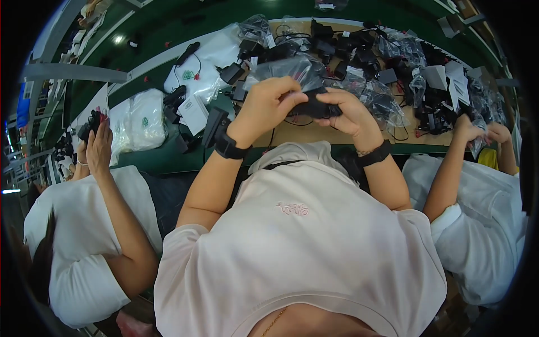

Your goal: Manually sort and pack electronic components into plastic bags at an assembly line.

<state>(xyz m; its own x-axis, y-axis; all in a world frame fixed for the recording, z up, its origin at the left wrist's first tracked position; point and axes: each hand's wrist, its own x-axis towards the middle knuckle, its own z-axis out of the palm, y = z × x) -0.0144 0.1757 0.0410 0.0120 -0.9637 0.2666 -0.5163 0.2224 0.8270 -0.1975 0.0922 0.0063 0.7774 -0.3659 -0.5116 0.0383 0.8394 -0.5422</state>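
We grip the black plastic power adapter in both hands, its clear plastic bag above; best we keep the mouth spread wide.

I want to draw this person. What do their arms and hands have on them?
Bare forearms and bare hands, no gloves. The left hand has a chunky black wristband below it, the right hand a thinner black band plus a fine bracelet. Short pale pink sleeves sit higher up.
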